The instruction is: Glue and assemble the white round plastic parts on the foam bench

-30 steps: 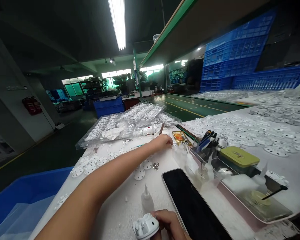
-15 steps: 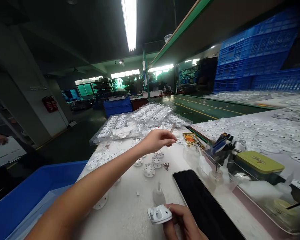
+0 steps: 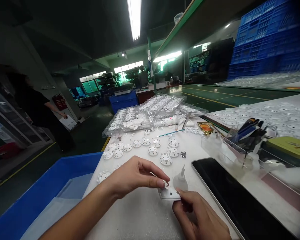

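Note:
My right hand (image 3: 201, 213) grips a round white plastic part (image 3: 169, 194) by its right edge, low over the white tabletop. Thumb and fingertips of my left hand (image 3: 137, 176) are pinched together at the top of that part; whatever small piece they hold is too hidden to name. Just behind the part stands a translucent squeeze bottle (image 3: 180, 181) with a thin nozzle. Several similar white round parts (image 3: 166, 159) lie farther back, beside a small heap of tiny metal pieces (image 3: 183, 154).
A large black-screened device (image 3: 222, 190) lies to the right, near a clear bin (image 3: 262, 173) of bottles and tools. Behind are a thin blue stick (image 3: 167, 134) and stacked clear trays (image 3: 155, 105). A blue crate (image 3: 52, 180) stands at left; a person (image 3: 40, 106) is beyond.
My left hand has come back from the far side of the table to the white part in my right hand. The view has shifted, and the person at left shows more fully.

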### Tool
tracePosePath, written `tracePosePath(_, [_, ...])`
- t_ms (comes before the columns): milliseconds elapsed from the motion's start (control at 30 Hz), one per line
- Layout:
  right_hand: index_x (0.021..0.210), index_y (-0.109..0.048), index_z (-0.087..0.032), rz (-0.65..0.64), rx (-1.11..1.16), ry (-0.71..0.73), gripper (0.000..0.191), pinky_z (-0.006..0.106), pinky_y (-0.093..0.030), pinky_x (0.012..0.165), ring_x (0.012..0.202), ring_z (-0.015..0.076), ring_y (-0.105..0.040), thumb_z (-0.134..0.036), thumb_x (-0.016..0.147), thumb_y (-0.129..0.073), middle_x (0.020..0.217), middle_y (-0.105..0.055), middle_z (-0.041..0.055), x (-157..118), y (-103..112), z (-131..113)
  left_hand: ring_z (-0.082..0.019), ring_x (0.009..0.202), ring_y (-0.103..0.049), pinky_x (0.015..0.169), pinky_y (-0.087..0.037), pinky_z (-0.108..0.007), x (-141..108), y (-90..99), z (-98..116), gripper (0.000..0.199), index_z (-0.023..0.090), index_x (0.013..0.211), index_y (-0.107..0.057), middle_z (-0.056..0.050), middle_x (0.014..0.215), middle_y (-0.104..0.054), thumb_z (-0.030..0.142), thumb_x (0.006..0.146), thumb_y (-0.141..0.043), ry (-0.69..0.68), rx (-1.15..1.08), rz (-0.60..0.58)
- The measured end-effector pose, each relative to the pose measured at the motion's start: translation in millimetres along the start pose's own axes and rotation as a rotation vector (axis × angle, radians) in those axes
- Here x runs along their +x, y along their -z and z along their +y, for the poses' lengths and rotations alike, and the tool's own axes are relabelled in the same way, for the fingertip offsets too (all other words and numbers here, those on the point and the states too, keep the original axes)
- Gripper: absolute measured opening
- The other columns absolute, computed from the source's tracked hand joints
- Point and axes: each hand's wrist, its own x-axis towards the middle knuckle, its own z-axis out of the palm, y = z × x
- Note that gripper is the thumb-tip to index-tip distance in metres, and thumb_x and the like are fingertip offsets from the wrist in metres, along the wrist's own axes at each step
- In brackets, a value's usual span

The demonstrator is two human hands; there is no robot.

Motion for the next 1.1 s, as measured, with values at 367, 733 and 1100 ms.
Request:
tracePosePath(367, [0.108,-0.054,-0.016,-0.061,-0.017,0.038,0.017,0.023,-0.05,0.066,0.066,0.0111,-0.058,-0.01,0.091,-0.052,0.076,-0.06,0.0018,-1,-2,-4,-0.015,0.089,-0.061,0.081,-0.047,-0.026,2,-4.2,-19,0.013,0.022,0.089,-0.078,-0.004,0.094,-0.066,0.023,0.077,-0.076,-0.143,0.146,-0.095])
tracePosePath(733, [0.097,-0.056,-0.019,-0.094,0.031,-0.1,0.009,0.016,-0.051,0.06,0.062,0.0074,-0.063,-0.014,0.092,-0.051,0.073,-0.063,-0.0014,-5,1,-1,-0.019,0.092,-0.064,0.084,-0.049,-0.029,-1,-11.8,-26,0.031,0.018,0.101,-0.072,-0.006,0.097,-0.068,0.022,0.071,-0.08,-0.36,0.489,-0.034])
tracePosePath(1100, [0.107,-0.055,-0.02,-0.089,0.04,-0.05,0.015,0.018,-0.053,0.065,0.07,0.0099,-0.066,-0.015,0.093,-0.052,0.082,-0.069,0.0005,-3,5,-3,-0.015,0.079,-0.063,0.072,-0.049,-0.025,-4,-9.6,-36,0.032,0.017,0.098,-0.067,-0.003,0.084,-0.067,-0.002,0.072,-0.065,-0.614,0.708,0.064])
